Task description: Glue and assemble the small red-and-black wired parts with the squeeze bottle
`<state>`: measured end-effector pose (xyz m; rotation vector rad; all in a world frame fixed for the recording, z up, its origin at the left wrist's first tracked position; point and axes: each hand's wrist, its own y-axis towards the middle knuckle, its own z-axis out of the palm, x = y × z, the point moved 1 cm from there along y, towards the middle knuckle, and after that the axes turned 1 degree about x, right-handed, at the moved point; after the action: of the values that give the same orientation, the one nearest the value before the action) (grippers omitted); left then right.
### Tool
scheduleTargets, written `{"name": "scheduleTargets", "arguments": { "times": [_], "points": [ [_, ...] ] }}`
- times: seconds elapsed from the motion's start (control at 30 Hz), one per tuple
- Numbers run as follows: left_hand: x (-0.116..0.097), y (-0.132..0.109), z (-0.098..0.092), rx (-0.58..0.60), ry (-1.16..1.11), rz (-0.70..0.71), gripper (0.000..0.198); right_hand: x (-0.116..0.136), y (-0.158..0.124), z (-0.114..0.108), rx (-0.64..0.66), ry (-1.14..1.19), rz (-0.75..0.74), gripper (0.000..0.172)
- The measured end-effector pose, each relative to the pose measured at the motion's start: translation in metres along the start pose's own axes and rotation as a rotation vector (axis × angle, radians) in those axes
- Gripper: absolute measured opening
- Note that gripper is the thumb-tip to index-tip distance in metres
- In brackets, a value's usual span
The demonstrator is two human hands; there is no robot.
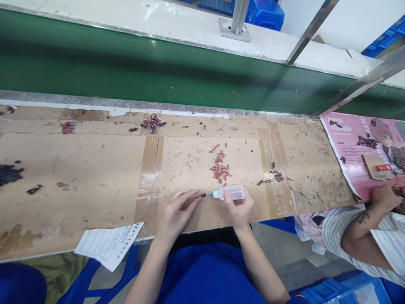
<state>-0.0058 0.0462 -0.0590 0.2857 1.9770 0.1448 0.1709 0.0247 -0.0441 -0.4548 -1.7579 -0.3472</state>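
Note:
My right hand grips a clear squeeze bottle with a white cap, lying sideways. Its thin blue needle tip points left and meets a small black part. That part is pinched between the thumb and fingers of my left hand, just above the cardboard surface. A loose pile of small red pieces with metallic ends lies just beyond the bottle. Fine detail on the black part is too small to make out.
Dark and red assembled parts are heaped at the back, others at right. Black pieces lie far left. A paper sheet overhangs the front edge. At right, another person's hand works near a pink poster.

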Motion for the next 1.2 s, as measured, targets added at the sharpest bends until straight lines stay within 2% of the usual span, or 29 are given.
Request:
{"name": "scheduleTargets", "arguments": {
  "times": [0.17, 0.43, 0.73, 0.93, 1.2],
  "points": [
    [-0.0026, 0.0016, -0.0024, 0.020, -0.006, -0.056, 0.017, -0.0044, -0.0018, -0.0002, 0.043, -0.121, -0.036, 0.028],
    [-0.0030, 0.0013, -0.0012, 0.002, 0.011, -0.039, 0.013, -0.0035, -0.0008, 0.0007, 0.077, -0.154, -0.057, 0.029],
    [-0.0032, 0.0002, -0.0012, -0.001, 0.031, -0.028, 0.012, -0.0042, -0.0007, -0.0003, 0.084, -0.119, -0.055, 0.026],
    [-0.0037, 0.0006, -0.0015, -0.001, 0.054, 0.019, 0.011, -0.0032, -0.0007, -0.0010, 0.031, -0.095, -0.024, 0.028],
    [-0.0050, 0.0019, -0.0033, 0.009, 0.071, 0.059, 0.011, -0.0028, 0.0004, 0.0011, 0.070, -0.092, -0.050, 0.027]
  ]
}}
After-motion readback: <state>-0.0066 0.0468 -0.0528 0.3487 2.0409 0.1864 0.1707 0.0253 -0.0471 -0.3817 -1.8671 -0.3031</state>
